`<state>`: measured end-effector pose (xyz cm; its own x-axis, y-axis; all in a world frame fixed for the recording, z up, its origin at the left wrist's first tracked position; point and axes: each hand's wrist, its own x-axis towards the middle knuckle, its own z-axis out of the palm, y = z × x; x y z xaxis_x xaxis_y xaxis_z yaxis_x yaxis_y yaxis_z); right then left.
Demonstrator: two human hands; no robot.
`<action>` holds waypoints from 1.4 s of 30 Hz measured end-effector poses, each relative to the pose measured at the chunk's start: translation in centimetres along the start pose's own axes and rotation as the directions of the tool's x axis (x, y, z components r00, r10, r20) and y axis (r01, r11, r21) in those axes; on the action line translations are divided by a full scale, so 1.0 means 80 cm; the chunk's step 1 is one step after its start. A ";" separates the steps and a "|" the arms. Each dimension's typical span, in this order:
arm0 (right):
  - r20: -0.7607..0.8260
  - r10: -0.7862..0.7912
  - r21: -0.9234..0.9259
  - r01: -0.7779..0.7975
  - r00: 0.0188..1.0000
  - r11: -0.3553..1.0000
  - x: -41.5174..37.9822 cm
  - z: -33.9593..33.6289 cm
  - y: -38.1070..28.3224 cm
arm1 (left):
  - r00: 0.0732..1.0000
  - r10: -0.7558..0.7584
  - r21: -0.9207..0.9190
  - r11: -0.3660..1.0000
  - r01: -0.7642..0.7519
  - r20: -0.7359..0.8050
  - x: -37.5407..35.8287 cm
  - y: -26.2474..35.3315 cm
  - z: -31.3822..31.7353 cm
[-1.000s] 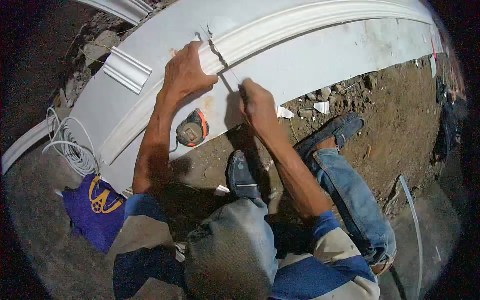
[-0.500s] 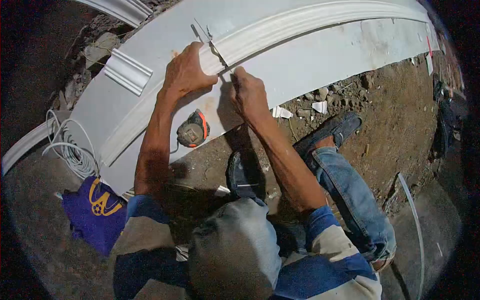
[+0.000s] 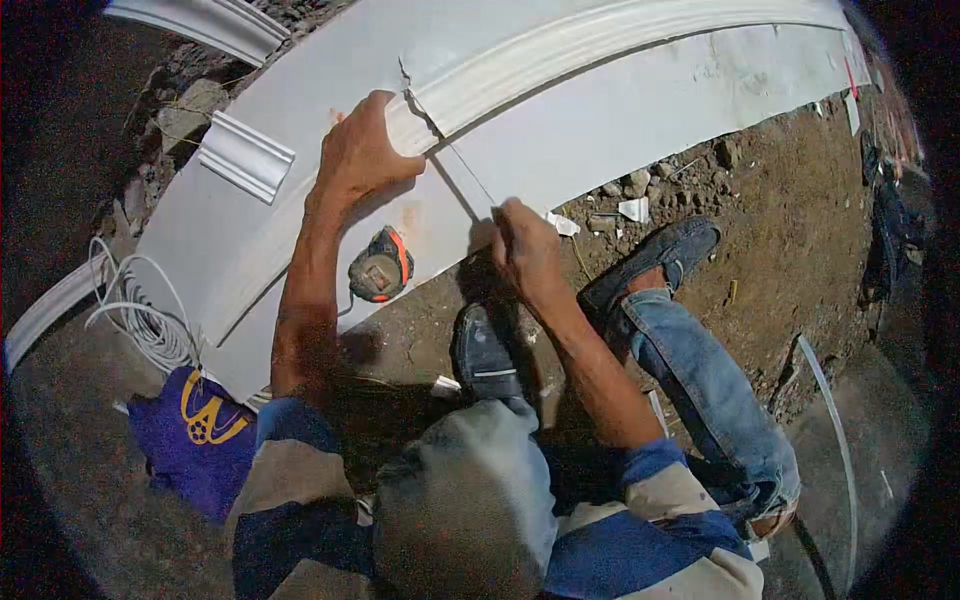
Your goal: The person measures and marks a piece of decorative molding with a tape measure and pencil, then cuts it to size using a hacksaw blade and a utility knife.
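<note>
A long white ridged moulding [image 3: 580,62] lies lengthwise across a white board [image 3: 620,125]. My left hand [image 3: 360,160] grips the moulding, its thumb at the near edge and the fingers over the far side. A thin, narrow saw blade [image 3: 466,169] crosses the moulding just right of that hand, over a dark cut line. In my closed right hand [image 3: 528,248] is the blade's near end, held beyond the moulding near the board's front edge; the fingers hide its grip. On the board below my left hand sits a round tape measure [image 3: 381,270] with an orange stripe.
A short moulding offcut [image 3: 246,157] rests on the board at the left. Coiled white cable [image 3: 160,325] and a purple cloth [image 3: 195,440] lie at lower left. Rubble and white scraps [image 3: 634,209] cover the ground beyond the board's near edge, close to my shoes [image 3: 655,262].
My right hand has pulled back toward my body and slightly right, drawing the blade across the moulding. The left hand keeps its grip. The whole view has shifted a little.
</note>
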<state>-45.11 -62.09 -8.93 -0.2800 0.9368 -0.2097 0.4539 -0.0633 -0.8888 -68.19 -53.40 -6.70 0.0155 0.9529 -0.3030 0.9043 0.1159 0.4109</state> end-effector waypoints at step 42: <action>-0.105 -0.125 -0.074 0.117 0.987 0.990 0.043 0.019 -0.017 | 1.000 0.001 -0.001 1.000 -0.001 -0.022 0.003 -0.002 0.000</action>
<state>-47.96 -59.31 -9.09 -0.2440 0.9683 -0.0531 0.4793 0.0728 -0.8746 -68.30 -53.21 -6.85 0.0071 0.9590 -0.2832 0.9040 0.1149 0.4118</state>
